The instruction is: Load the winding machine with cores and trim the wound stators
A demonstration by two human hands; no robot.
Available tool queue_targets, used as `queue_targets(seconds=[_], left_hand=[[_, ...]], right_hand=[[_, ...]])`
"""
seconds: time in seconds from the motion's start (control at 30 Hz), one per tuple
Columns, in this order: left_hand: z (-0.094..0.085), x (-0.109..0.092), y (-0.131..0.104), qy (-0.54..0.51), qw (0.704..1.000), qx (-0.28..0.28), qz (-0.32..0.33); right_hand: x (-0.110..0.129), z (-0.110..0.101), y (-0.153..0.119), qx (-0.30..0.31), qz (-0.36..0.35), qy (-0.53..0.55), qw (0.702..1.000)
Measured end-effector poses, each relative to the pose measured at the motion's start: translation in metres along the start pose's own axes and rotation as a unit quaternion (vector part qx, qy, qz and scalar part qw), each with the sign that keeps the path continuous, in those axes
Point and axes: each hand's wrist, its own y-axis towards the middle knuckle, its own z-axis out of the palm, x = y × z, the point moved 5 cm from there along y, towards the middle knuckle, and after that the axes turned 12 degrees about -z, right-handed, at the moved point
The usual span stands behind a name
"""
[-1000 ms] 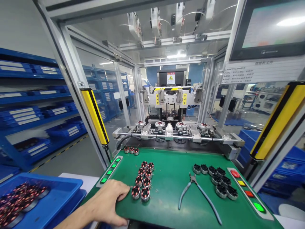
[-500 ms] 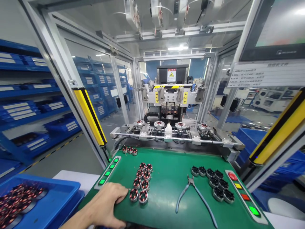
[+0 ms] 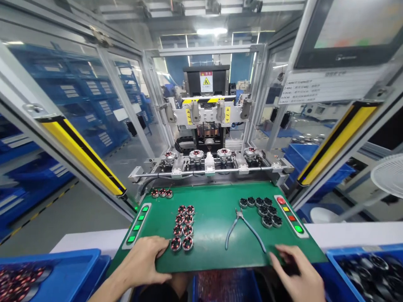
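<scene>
My left hand (image 3: 145, 260) rests at the front left edge of the green mat (image 3: 210, 235), thumb apart from the fingers, holding nothing. Just right of its fingertips stand several red-wound motor parts (image 3: 183, 226) in two columns. My right hand (image 3: 296, 268) is over the front right edge, slightly blurred, with thumb and fingers apart and nothing between them. It is nearest to the pliers (image 3: 239, 214), which lie with blue-grey handles spread. Beyond, several black-topped round parts (image 3: 267, 210) sit together. Three more red-wound parts (image 3: 162, 193) are at the back left.
A fixture rail (image 3: 209, 168) holding several round parts crosses behind the mat. Button strips (image 3: 291, 218) flank it. Blue trays of parts stand at left (image 3: 71, 268) and right (image 3: 338, 253). Yellow-black posts (image 3: 85, 155) rise on both sides. A blue bin is below the front edge.
My right hand has come into view at the lower right. The view has shifted right, showing the right tray and fan. My left hand stays near the front left edge.
</scene>
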Motion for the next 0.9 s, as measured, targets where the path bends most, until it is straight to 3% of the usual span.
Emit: queue_targets(seconds=[0.1, 0.2, 0.43, 0.6, 0.67, 0.73, 0.83, 0.9], left_hand=[[-0.002, 0.0, -0.001, 0.008, 1.0, 0.005, -0.005], [-0.001, 0.002, -0.003, 0.004, 1.0, 0.007, -0.01], [-0.002, 0.0, -0.002, -0.007, 1.0, 0.017, -0.024], [-0.018, 0.011, -0.012, -0.024, 0.998, 0.049, -0.035], [-0.037, 0.026, -0.02, -0.062, 0.995, 0.06, -0.046], [-0.07, 0.039, -0.027, -0.098, 0.993, 0.035, -0.045], [-0.145, 0.044, -0.022, -0.095, 0.994, -0.057, -0.005], [-0.196, 0.037, -0.002, -0.064, 0.992, -0.104, 0.024]], right_hand=[[0.023, 0.029, 0.028, 0.004, -0.068, -0.043, 0.997], [0.029, 0.034, 0.032, 0.0, -0.076, -0.051, 0.996], [0.015, -0.007, 0.024, 0.007, -0.086, -0.052, 0.995], [0.015, -0.035, 0.044, 0.024, -0.094, -0.03, 0.995], [0.021, -0.047, 0.064, 0.047, -0.115, -0.015, 0.992], [0.03, -0.056, 0.094, 0.087, -0.143, 0.001, 0.986], [0.054, -0.05, 0.163, 0.177, -0.21, 0.018, 0.961], [0.075, -0.023, 0.22, 0.255, -0.27, 0.007, 0.929]])
